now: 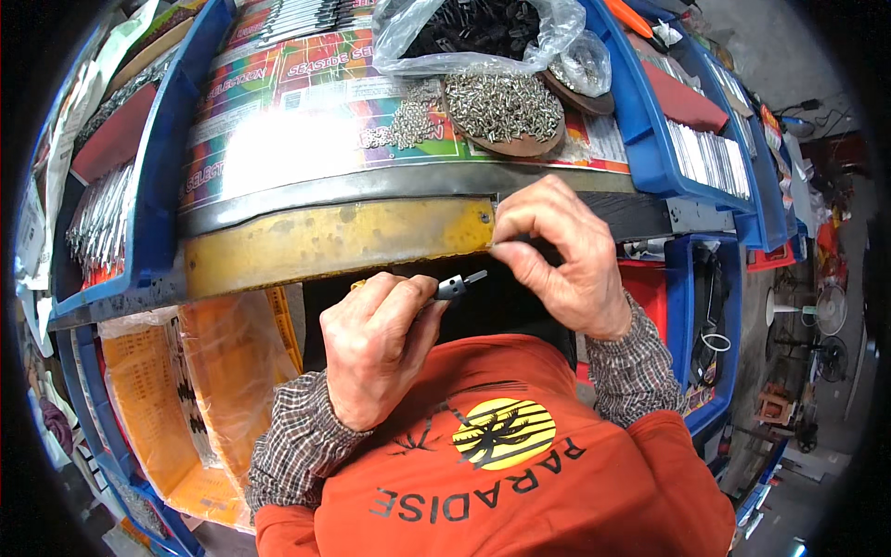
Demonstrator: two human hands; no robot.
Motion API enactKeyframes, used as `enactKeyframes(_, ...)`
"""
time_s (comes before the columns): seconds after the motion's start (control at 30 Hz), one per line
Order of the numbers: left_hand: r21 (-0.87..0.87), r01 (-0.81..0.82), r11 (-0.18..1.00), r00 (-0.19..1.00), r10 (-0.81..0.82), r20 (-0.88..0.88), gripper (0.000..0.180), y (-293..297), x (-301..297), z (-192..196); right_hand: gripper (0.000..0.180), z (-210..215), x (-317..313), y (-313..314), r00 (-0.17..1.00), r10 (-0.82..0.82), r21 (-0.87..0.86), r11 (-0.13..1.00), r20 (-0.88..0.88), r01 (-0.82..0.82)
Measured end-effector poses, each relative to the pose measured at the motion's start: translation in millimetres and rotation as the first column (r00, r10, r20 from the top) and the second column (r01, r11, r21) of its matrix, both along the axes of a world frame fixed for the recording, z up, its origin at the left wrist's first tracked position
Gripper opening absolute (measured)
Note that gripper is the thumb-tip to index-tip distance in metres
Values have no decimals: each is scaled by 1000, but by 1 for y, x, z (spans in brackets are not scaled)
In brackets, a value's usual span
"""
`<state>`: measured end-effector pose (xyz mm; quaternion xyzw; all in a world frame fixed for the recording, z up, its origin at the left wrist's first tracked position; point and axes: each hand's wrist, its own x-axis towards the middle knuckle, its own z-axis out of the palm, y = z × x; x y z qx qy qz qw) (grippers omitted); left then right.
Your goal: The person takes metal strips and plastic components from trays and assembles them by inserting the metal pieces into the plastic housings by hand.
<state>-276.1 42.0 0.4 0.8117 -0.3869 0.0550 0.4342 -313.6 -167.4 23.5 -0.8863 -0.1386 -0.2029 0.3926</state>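
My left hand [379,339] is closed around a small dark grey piece [449,288] with round holes in its side and a thin silver tip pointing right. Most of that piece is hidden in my fingers, and its kind is unclear. To its upper right, my right hand [568,260] is held in a pinch, thumb and forefinger meeting at the end of the worn yellow strip [334,243] along the bench edge. Whatever those fingertips hold is too small to make out. Both hands stay apart, over the gap between the bench and my red shirt.
Small silver pins fill a round brown dish [520,147]; a loose heap of pins [408,123] lies beside it. Behind is a clear bag [399,63] of black parts. Blue bins [158,186] with thin metal pieces flank the bench. An orange crate [223,371] stands below left.
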Motion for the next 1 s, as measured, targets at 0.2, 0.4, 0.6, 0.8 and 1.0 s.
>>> enactKeyframes(0.2,-10,25,1000,996,-24,89,23,-5,-5,-2,20,0,-5,17,992,125,16,992,24,-125)
enactKeyframes(0.4,-38,42,998,991,-37,131,22,-7,-8,-4,16,-7,-9,22,988,155,39,987,-27,-154)
enactKeyframes(0.6,-44,68,997,995,-64,77,20,-7,-11,-2,11,-6,-12,19,986,140,111,985,-95,-129)
enactKeyframes(0.8,-36,45,998,998,-44,39,20,-5,-11,-3,12,-8,-17,19,991,108,91,991,-83,-100)
enactKeyframes(1.0,-21,32,999,996,-30,88,21,-4,-12,-7,16,-10,-17,23,996,69,38,997,-59,-67)
